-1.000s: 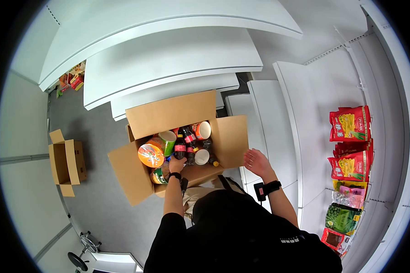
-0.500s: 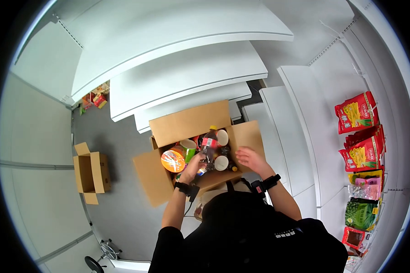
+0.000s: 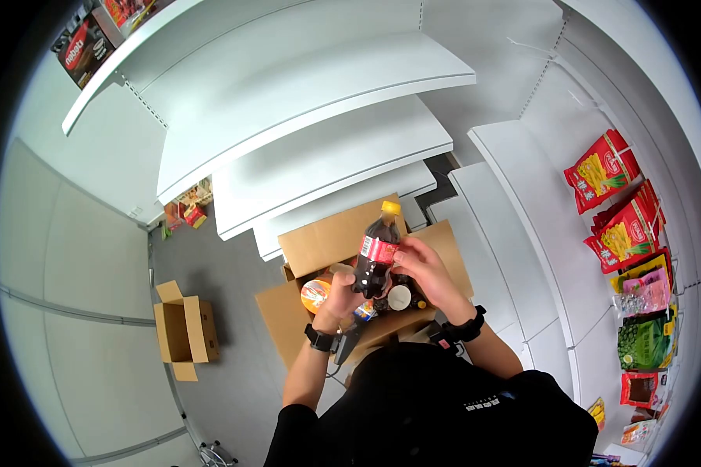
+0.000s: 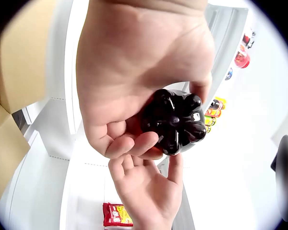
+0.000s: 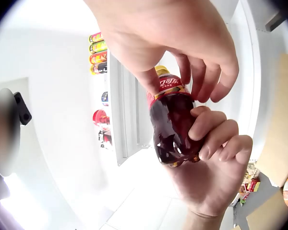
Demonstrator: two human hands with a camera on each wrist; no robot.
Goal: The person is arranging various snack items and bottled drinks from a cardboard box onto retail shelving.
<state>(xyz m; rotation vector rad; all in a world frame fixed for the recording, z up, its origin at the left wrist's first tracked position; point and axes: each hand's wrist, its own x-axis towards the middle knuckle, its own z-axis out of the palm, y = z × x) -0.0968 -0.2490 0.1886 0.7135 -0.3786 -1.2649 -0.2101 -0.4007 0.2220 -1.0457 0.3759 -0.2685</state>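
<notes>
A dark cola bottle (image 3: 375,268) with a red label and yellow cap is held up over an open cardboard box (image 3: 450,253), tilted slightly. My left hand (image 3: 341,296) grips it near the base; the left wrist view shows the ribbed dark bottom (image 4: 174,120) between thumb and fingers. Higher up, my right hand (image 3: 432,274) holds the bottle by its label, with the thumb (image 5: 151,81) against one side and the fingers curled round the other. Inside the box, partly hidden by my hands, are an orange tub (image 3: 315,294), a white-topped cup (image 3: 399,297) and more bottles.
White shelves (image 3: 319,97) rise in front of me, with more shelves (image 3: 530,218) to the right. Red snack bags (image 3: 621,237) hang at far right. A smaller open carton (image 3: 202,331) stands on the floor at left.
The left hand has drawn the cola bottle up out of the box. My right hand has come in from the right and taken hold of its label. The head view has shifted.
</notes>
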